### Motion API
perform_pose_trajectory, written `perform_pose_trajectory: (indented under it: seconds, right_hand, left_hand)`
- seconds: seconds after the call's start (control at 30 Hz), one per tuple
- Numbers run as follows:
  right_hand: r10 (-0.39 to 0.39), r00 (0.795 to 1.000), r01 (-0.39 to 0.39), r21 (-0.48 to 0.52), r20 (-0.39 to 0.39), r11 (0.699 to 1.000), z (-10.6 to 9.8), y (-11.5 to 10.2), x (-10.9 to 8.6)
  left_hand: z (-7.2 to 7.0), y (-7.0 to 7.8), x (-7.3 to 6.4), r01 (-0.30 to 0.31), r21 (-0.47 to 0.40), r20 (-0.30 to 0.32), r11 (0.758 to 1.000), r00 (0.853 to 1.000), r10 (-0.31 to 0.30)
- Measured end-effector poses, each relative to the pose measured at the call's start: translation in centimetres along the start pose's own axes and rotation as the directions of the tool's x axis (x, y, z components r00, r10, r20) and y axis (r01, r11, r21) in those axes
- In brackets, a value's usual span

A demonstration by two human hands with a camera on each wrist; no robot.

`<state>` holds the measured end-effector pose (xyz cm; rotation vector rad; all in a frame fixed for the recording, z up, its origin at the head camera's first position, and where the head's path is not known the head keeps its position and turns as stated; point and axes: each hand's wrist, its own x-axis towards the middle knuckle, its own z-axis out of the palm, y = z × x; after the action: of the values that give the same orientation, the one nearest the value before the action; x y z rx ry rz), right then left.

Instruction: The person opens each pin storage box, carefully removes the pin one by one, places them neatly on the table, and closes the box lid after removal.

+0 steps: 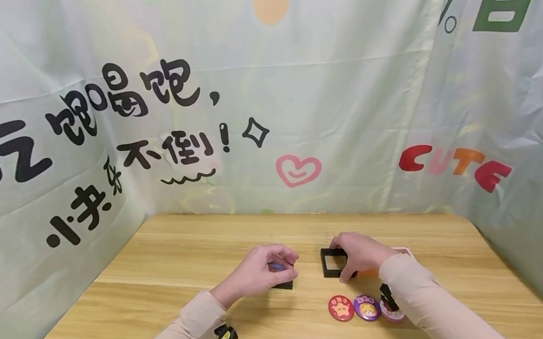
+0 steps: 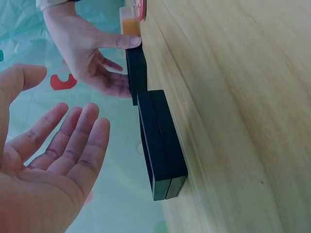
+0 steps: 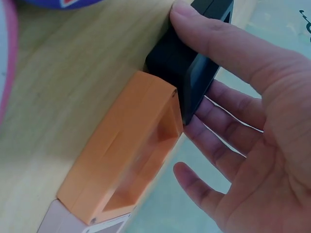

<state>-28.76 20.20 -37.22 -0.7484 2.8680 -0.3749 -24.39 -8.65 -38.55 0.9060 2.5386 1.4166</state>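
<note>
My left hand (image 1: pixel 263 268) hovers over a black square frame (image 1: pixel 285 286) with something blue inside. In the left wrist view its fingers are loosely extended, apart from that black frame (image 2: pixel 160 141), and hold nothing. Farther right, my right hand (image 1: pixel 361 255) grips a second black square frame (image 1: pixel 332 273), thumb on the near side and fingers on the far side. This frame lies on the table, its end against an orange frame (image 3: pixel 121 145) in the right wrist view. The right hand and sleeve partly cover the orange frame in the head view.
A pale pink frame (image 3: pixel 58 218) adjoins the orange one. In front lie a red round badge (image 1: pixel 340 308), a purple badge (image 1: pixel 367 308) and a pink-rimmed badge (image 1: pixel 392 312), partly behind the right wrist camera. Printed cloth (image 1: pixel 277 105) hangs around the wooden table (image 1: pixel 185 269).
</note>
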Motion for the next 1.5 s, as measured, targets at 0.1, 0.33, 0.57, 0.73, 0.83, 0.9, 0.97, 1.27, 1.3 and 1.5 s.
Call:
perform_pose_trajectory:
  seconds: [0.1, 0.33, 0.57, 0.73, 0.83, 0.9, 0.97, 1.27, 1.3, 1.5]
  right_hand:
    - [0.003, 1.000, -0.003, 0.012, 0.007, 1.000, -0.1, -0.1, 0.1]
    - [0.007, 1.000, -0.008, 0.028, 0.017, 1.000, 0.0, 0.2, 0.3]
    - [-0.001, 1.000, 0.001, 0.020, 0.024, 1.000, -0.4, 0.3, 0.2]
    - [-0.005, 1.000, 0.005, 0.002, 0.022, 1.000, -0.6, 0.4, 0.2]
    - [-0.003, 1.000, 0.003, -0.021, 0.024, 1.000, -0.4, 0.4, 0.3]
    - [0.003, 1.000, -0.002, -0.035, 0.024, 0.999, -0.4, 0.3, 0.3]
    - [0.008, 1.000, -0.006, -0.043, 0.024, 0.999, -0.3, 0.2, 0.3]
    - [0.006, 1.000, -0.005, -0.032, 0.020, 0.999, -0.2, 0.6, 0.2]
    - [0.007, 1.000, -0.007, -0.029, 0.021, 1.000, -0.1, 0.7, 0.2]
    - [0.010, 1.000, -0.010, -0.014, 0.027, 1.000, -0.2, 0.6, 0.2]
  left_hand:
    - [-0.1, 0.1, -0.1, 0.006, -0.005, 0.000, 1.000, 1.000, -0.006]
    - [-0.2, 0.1, -0.3, 0.027, -0.017, 0.004, 0.999, 1.000, -0.027]
    - [-0.7, 0.1, -0.5, 0.044, -0.003, 0.000, 0.999, 0.999, -0.044]
    - [-0.9, 0.2, -0.5, 0.035, 0.000, 0.003, 0.999, 0.999, -0.035]
    - [-1.0, 0.2, -0.6, 0.034, -0.002, 0.006, 0.999, 0.999, -0.034]
    - [-1.0, 0.2, -0.6, 0.034, -0.003, 0.006, 0.999, 0.999, -0.034]
    - [-1.0, 0.2, -0.6, 0.033, -0.002, 0.007, 0.999, 0.999, -0.033]
    - [-0.9, 0.1, -0.3, 0.049, 0.008, 0.020, 0.999, 0.999, -0.049]
    - [-0.9, 0.1, -0.2, 0.054, 0.009, 0.022, 0.998, 0.998, -0.055]
    - [-1.1, -0.1, 0.0, 0.072, 0.017, 0.013, 0.997, 0.997, -0.073]
